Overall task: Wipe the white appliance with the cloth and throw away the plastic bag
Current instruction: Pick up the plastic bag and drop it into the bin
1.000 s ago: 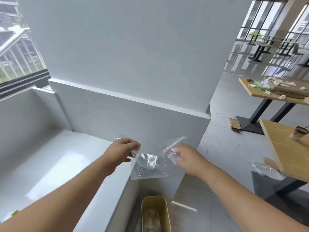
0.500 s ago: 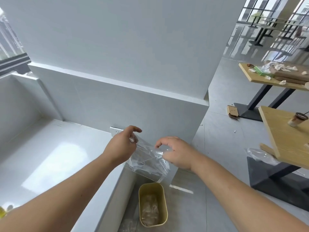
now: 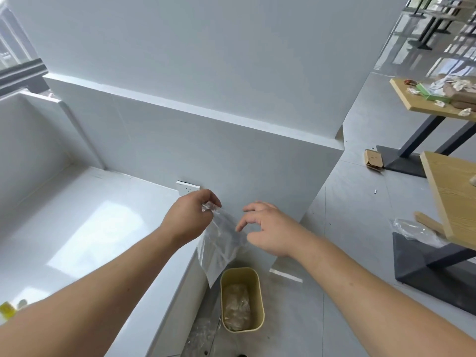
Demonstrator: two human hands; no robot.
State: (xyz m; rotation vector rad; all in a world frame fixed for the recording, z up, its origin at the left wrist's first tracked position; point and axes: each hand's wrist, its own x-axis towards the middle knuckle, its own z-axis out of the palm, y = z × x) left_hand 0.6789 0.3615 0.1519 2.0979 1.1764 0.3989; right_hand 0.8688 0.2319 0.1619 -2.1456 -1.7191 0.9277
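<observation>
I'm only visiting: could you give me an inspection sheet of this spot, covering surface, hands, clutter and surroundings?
Surface: glossy white top, small yellow item at its near-left edge.
Job's things: clear plastic bag hangs by the yellow bin, which holds crumpled waste; cloth not seen.
Clutter: cardboard piece on the floor, loose plastic on a table base; scraps on the far wooden table.
Hands: left hand pinches the bag's top; right hand open beside it, holding nothing.
Cables: nothing seen.
Surroundings: white wall with a socket, tiled floor.

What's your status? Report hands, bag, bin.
Left hand pinches plastic bag by its top edge. Right hand open beside it. Bag hangs above yellow bin, not yet in; nothing between.
</observation>
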